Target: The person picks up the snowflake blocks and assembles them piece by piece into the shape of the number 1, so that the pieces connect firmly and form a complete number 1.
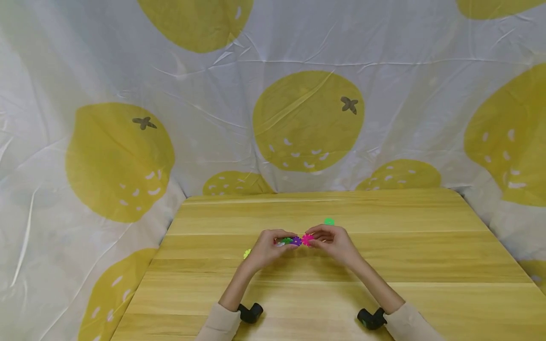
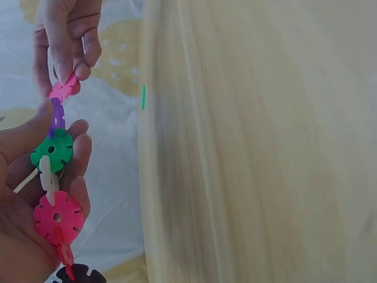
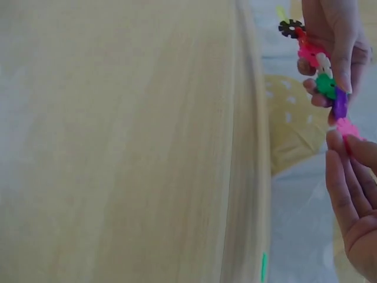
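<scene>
My left hand point(image 1: 266, 247) holds a chain of slotted plastic snowflake discs, its thumb and fingers pinching near the purple disc point(image 1: 296, 241). Along the chain in the left wrist view come a green disc point(image 2: 53, 150), a white disc point(image 2: 48, 180), a larger-looking pink disc point(image 2: 59, 217), a red disc point(image 2: 66, 253) and a black disc point(image 2: 82, 275). A yellow disc point(image 3: 281, 13) shows past the black one. My right hand point(image 1: 334, 242) pinches another pink disc point(image 1: 306, 240), whose edge meets the purple one; whether their slots interlock, I cannot tell.
A bright green disc point(image 1: 329, 221) is on the wooden table point(image 1: 426, 255), just beyond the right hand. Behind the table hangs a white cloth point(image 1: 213, 142) printed with lemons. Black wrist devices point(image 1: 250, 313) sit by both sleeves.
</scene>
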Demonstrator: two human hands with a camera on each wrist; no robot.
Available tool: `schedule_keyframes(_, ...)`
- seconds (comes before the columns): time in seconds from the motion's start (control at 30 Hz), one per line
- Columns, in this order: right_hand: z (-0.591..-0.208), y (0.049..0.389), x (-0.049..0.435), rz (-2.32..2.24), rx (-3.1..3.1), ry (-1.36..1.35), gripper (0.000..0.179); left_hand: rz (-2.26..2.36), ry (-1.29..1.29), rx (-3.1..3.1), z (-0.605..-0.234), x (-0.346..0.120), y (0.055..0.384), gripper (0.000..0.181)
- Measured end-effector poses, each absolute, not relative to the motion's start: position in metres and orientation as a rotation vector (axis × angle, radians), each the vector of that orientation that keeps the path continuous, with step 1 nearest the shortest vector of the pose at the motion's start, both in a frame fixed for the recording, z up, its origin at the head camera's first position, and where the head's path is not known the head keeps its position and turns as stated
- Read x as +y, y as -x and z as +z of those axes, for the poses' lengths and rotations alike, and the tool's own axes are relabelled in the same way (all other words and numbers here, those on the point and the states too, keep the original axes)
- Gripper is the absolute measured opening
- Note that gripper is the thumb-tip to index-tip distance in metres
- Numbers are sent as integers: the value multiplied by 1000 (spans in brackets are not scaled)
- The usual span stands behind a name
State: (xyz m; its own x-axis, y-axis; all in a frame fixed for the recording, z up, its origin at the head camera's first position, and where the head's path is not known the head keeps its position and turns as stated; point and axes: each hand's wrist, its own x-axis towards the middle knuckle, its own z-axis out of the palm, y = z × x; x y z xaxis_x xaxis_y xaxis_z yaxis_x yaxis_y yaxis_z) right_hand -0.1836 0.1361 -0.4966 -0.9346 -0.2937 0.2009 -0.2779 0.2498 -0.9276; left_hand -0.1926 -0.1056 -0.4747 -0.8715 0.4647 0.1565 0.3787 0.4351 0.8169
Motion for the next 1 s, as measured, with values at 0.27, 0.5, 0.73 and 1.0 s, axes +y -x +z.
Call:
schedule_keyframes(0.27,-496,180,138,-1854,2438,566,20,1439,-786,2583,-476,-106,192,24)
schedule_keyframes(0.5,-495,180,138,-1857,2439,632,22,1456,-776,2576,-475,-107,194,24)
schedule_keyframes(0.73,-497,180,135,-1925,2383,639,23,1428,-778,2553,-474,-106,196,24)
schedule_keyframes(1.0,-494,179,129,-1947,2421,741,17,1440,-798,2554,-474,-106,194,23)
